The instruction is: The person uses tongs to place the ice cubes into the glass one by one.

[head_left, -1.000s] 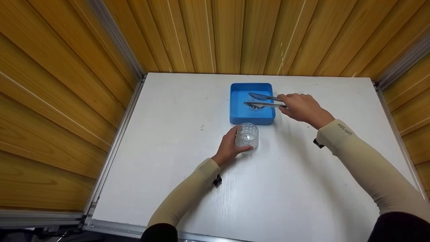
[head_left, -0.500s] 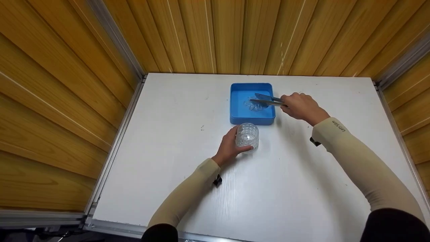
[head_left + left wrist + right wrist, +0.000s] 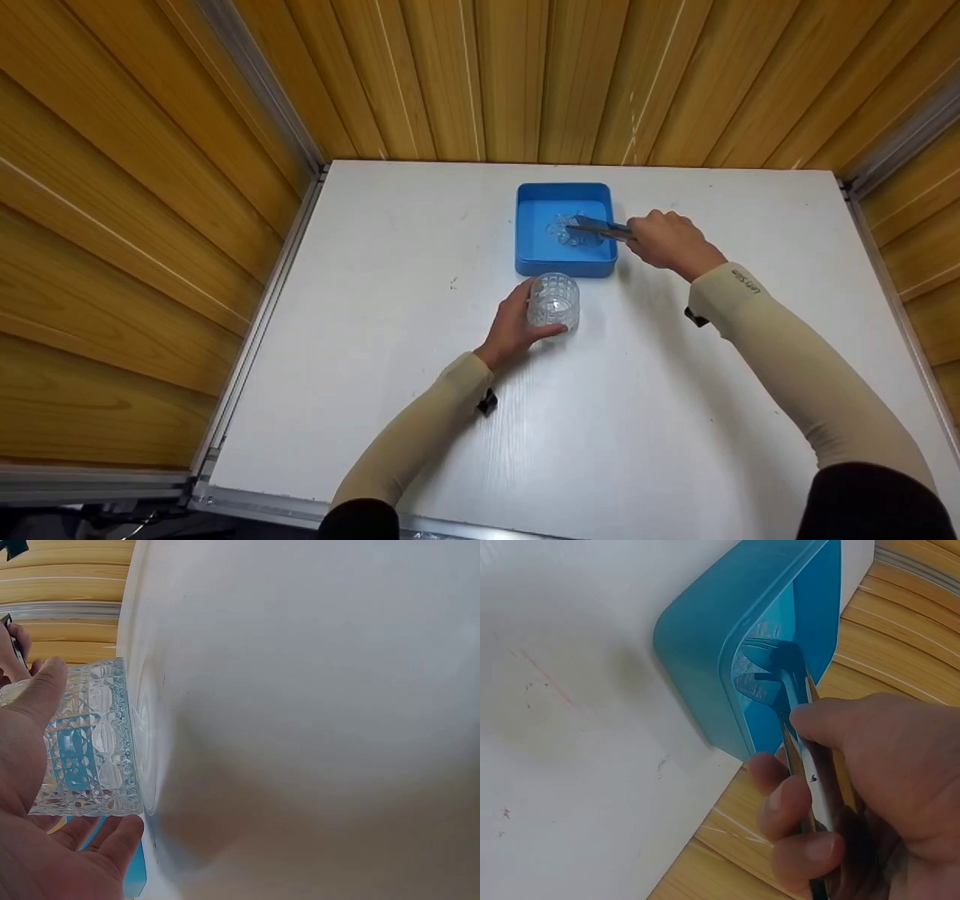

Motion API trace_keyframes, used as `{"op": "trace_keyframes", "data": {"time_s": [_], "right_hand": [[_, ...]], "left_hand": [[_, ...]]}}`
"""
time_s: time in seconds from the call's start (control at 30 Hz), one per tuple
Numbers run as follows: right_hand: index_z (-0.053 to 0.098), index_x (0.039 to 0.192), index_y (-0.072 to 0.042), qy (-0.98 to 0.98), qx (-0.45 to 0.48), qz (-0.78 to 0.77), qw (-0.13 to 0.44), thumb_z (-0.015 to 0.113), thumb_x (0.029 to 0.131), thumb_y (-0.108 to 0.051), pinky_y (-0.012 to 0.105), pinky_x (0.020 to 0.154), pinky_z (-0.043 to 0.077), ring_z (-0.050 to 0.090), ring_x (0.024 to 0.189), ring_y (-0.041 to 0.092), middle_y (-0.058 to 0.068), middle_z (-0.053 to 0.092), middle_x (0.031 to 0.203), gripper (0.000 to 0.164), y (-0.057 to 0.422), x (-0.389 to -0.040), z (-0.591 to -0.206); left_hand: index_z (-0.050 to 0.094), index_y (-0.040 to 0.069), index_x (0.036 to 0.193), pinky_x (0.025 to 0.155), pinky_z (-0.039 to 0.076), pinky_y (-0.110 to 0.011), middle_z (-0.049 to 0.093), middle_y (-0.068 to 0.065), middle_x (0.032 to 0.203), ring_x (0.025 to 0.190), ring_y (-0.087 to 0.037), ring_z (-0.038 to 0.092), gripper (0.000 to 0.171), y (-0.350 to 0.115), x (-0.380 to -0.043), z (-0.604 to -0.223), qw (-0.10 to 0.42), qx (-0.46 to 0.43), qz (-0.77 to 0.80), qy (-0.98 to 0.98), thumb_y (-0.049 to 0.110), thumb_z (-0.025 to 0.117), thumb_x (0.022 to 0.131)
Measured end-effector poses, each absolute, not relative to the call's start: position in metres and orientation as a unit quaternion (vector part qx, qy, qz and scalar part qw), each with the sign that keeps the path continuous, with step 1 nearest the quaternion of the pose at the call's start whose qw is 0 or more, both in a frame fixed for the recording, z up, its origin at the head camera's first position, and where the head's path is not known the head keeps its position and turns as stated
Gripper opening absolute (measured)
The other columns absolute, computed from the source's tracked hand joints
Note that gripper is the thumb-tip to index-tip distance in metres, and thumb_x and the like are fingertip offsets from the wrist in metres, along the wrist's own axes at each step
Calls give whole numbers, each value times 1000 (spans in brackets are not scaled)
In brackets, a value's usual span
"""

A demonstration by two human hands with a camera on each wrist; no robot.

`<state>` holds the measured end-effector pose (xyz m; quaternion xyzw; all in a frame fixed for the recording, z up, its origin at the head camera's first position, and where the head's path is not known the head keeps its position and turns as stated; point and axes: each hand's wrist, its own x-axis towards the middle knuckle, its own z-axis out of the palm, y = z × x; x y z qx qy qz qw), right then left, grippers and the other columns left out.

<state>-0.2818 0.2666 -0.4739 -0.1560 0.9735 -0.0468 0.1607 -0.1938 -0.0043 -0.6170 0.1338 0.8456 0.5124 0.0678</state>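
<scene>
Two hands: the left hand [image 3: 514, 324] and the right hand [image 3: 670, 240], each grasping one thing over the white rectangular bench [image 3: 405, 247].
Left fingers: partly spread and curved round the clear cylindrical glass tumbler with a cut-square pattern [image 3: 553, 304]; the thumb lies across its near side, the other fingers along its left and far side.
Tumbler: upright, mouth up, near the middle of the bench, just in front of the blue open-topped square box with rounded corners [image 3: 566, 268]; whether the two touch I cannot tell.
Right fingers: curled, grasping the slim silver metal tongs [image 3: 611, 231]; in the right wrist view the thumb presses one arm and the fingertips wrap the other.
Tong ends: inside the box, pointing left and down, a narrow gap between them in the right wrist view; one end shows fork-like prongs. Whether they grip a piece I cannot tell.
Box: close to the bench's far edge, about midway between the far left and far right corners.
Small clear glassy pieces [image 3: 559, 229]: in a loose cluster on the box floor, by the tong ends.
Forearms: pale beige sleeves [image 3: 780, 352] reach in from the bench's near edge, dark lettering on the right cuff.
Beyond the far edge: yellow-brown wood-grain panels [image 3: 510, 82].
</scene>
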Motion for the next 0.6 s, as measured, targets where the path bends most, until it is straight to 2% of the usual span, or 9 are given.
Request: {"op": "trace_keyframes", "data": {"time_s": [0.2, 0.43, 0.6], "right_hand": [[66, 120, 5, 974, -146, -47, 166, 63, 102, -16, 39, 64, 53, 57, 73, 30, 17, 62, 88, 28, 269, -282, -477], [65, 118, 7, 978, -150, -26, 143, 62, 101, -13, 41, 65, 53, 56, 73, 31, 19, 64, 90, 27, 268, -278, -479], [64, 120, 7, 977, -133, -33, 162, 63, 101, -13, 42, 68, 54, 57, 76, 31, 20, 63, 92, 27, 266, -278, -477]], "left_hand": [[38, 12, 156, 115, 40, -37, 53, -3, 150, 133, -18, 52, 100, -4, -194, -618, 65, 136, 509, 847, 39, 92, 76], [41, 8, 153, 110, 46, -35, 57, -6, 145, 130, -20, 56, 97, -4, -196, -621, 46, 159, 495, 853, 37, 92, 77], [41, 8, 154, 110, 45, -35, 57, -6, 145, 130, -19, 55, 98, -4, -195, -621, 48, 158, 498, 851, 37, 93, 76]]}}
